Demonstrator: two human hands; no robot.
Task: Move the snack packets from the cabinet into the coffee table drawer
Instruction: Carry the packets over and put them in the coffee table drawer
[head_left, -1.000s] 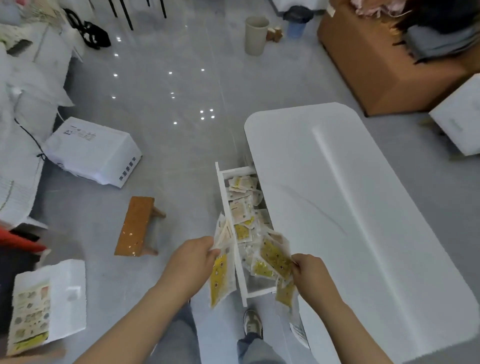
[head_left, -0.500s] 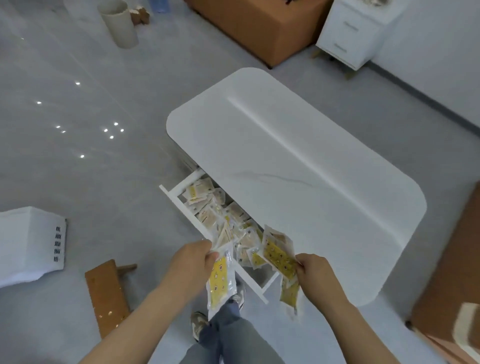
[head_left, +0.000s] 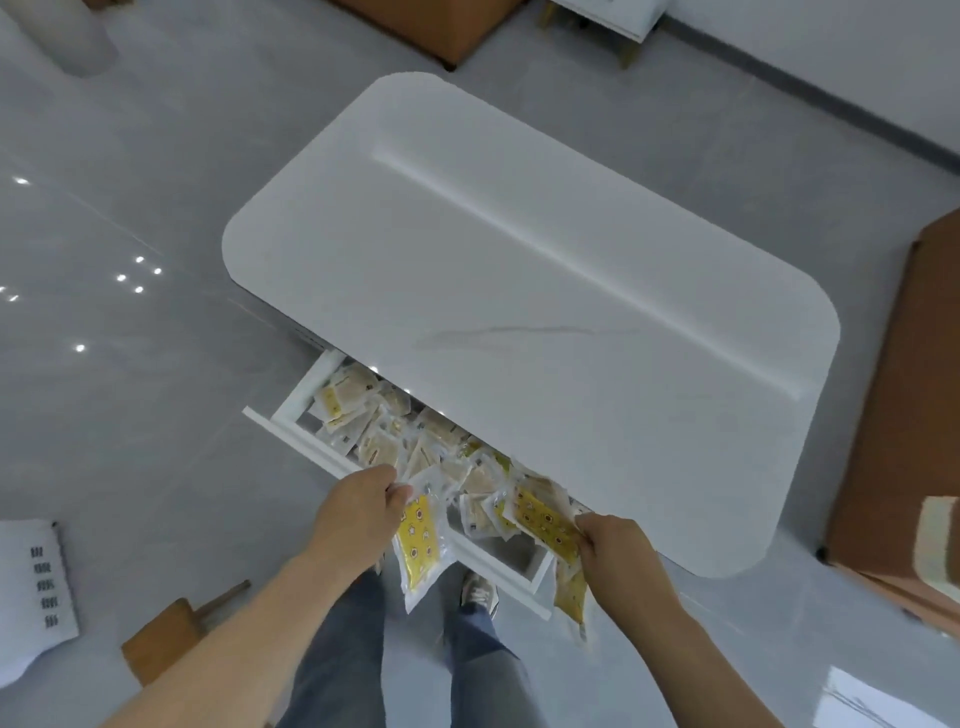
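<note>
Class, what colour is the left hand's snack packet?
The snack packet is yellow, clear-edged; head view.

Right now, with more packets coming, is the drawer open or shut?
Open: the drawer sticks out from under the tabletop, snack packets visible inside.

Yellow snack packets (head_left: 382, 448) in open drawer (head_left: 307, 387)
</note>
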